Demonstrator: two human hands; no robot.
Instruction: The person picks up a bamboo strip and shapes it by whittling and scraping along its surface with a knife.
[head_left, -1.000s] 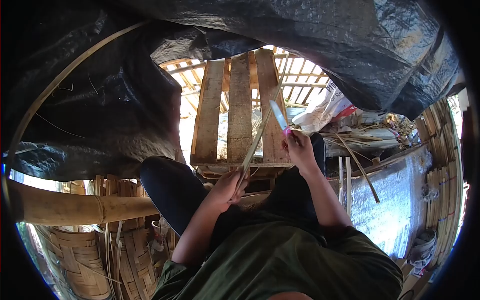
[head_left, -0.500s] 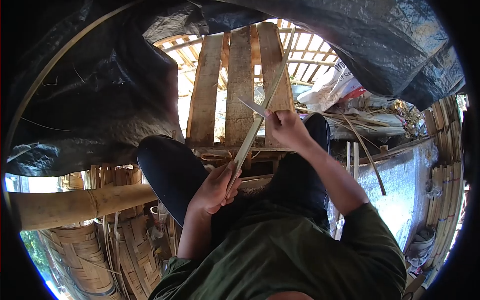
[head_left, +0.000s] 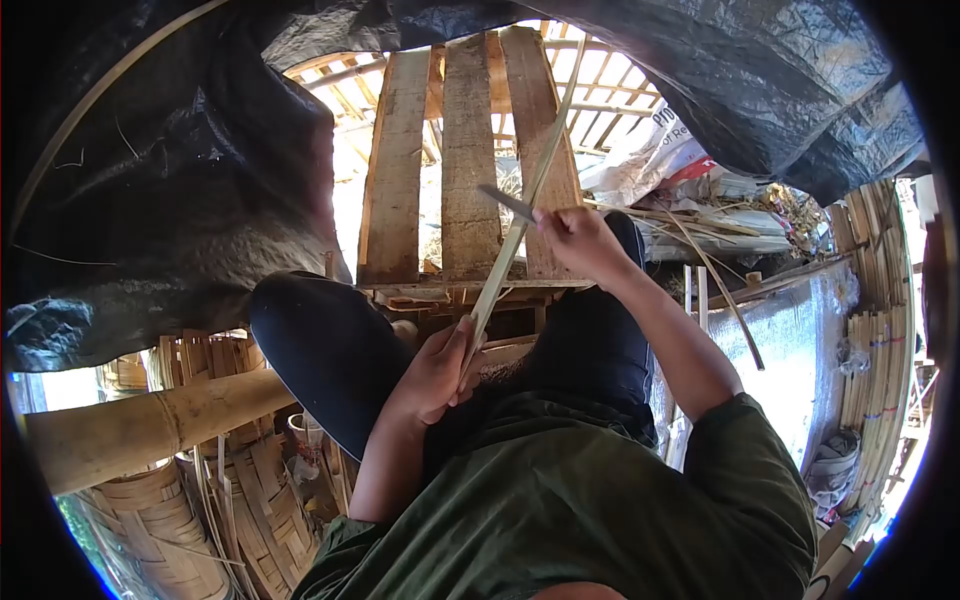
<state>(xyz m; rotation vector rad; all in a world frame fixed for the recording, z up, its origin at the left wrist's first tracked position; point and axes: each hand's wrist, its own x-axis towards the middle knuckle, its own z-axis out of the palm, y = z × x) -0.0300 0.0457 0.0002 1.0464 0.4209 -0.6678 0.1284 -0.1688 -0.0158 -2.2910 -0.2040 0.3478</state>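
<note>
A long, pale green-tan bamboo strip (head_left: 498,270) runs slantwise from my lap up over the wooden slats. My left hand (head_left: 438,372) is wrapped round its lower end. In my right hand (head_left: 583,242) is a knife (head_left: 507,204), its blade pointing up and left and lying across the strip at about mid-length. The handle is hidden inside my closed fingers. Beyond my knees stands the slatted wooden bench (head_left: 470,160), with the strip's upper part over its right slat.
Black plastic sheeting (head_left: 240,190) hangs at the left and top. A thick bamboo pole (head_left: 170,415) lies left of my knee, above woven baskets (head_left: 165,520). On the right are a white sack (head_left: 650,160), loose strips (head_left: 715,275) and bundled bamboo slats (head_left: 872,370).
The view has shifted slightly. The knife's blade has turned and now shows a darker face. Both hands keep their hold, in nearly the same places along the strip.
</note>
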